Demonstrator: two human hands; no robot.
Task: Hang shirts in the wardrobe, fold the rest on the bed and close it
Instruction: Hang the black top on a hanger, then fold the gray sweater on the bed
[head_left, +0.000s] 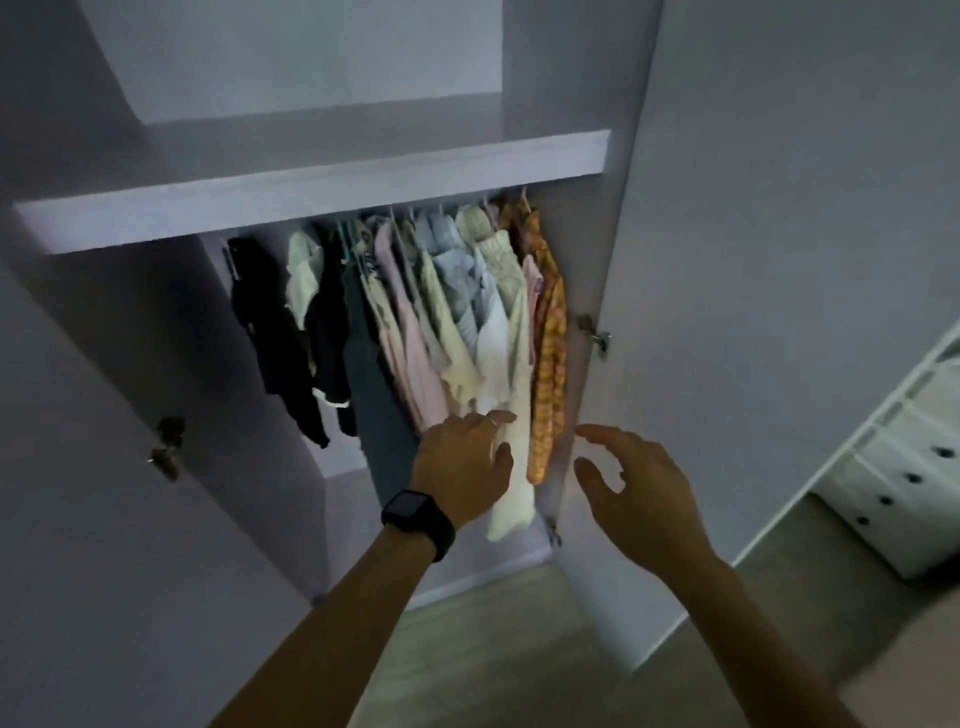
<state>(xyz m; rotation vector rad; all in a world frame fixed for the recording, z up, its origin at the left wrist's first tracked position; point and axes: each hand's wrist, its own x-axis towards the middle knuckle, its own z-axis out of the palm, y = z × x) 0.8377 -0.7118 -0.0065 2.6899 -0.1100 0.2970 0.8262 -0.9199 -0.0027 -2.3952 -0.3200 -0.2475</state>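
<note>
Fingers (496, 419) of left hand (462, 462) relaxed against cream shirt (514, 374); right hand (631, 483) spread, empty.

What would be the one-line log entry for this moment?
scene: wardrobe open, clothes hung | left hand: open, at cream garment | right hand: open, holds nothing | right door: open

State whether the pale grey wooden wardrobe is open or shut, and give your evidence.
Open. Its right door stands swung outward, metal hinge exposed, and the hanging shirts inside are in plain view.
</note>
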